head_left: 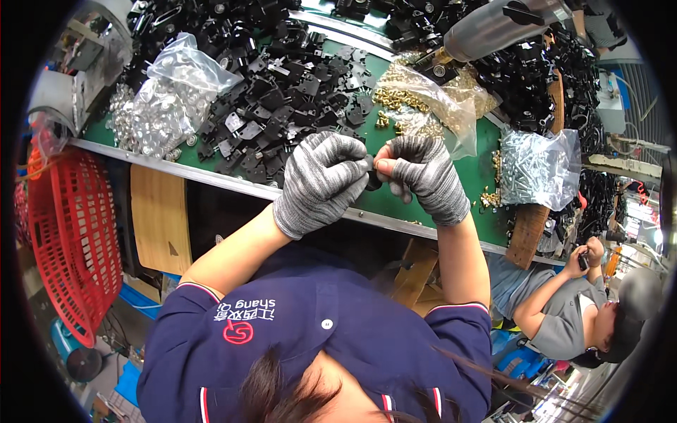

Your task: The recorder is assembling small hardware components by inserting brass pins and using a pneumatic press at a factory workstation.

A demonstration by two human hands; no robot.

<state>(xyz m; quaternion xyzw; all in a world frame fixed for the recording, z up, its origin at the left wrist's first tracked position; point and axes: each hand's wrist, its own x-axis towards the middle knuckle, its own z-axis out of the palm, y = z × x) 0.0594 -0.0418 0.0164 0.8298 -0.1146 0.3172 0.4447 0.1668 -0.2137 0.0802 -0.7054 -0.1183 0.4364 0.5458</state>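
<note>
Over the green bench top, my two gloved hands meet fingertip to fingertip. My left hand (321, 185), in a grey striped glove, is closed with thumb and fingers pressed together on a small black part (373, 182), mostly hidden by the fingers. Thumb and forefinger of my right hand (425, 175) pinch at the same spot, bare tips poking out of the glove. Whatever sits between those tips is too small to name. Just beyond my left hand spreads a pile of black metal brackets (282, 106). Brass screws (398, 99) in an opened clear bag lie beyond my right hand.
A grey cylindrical tool (493, 32) reaches in at upper right. Silver screws fill a clear bag (532, 169) at the right; another bag (166, 106) at left holds small round metal pieces. Red baskets (74, 233) stand at left. A co-worker (571, 310) sits at right.
</note>
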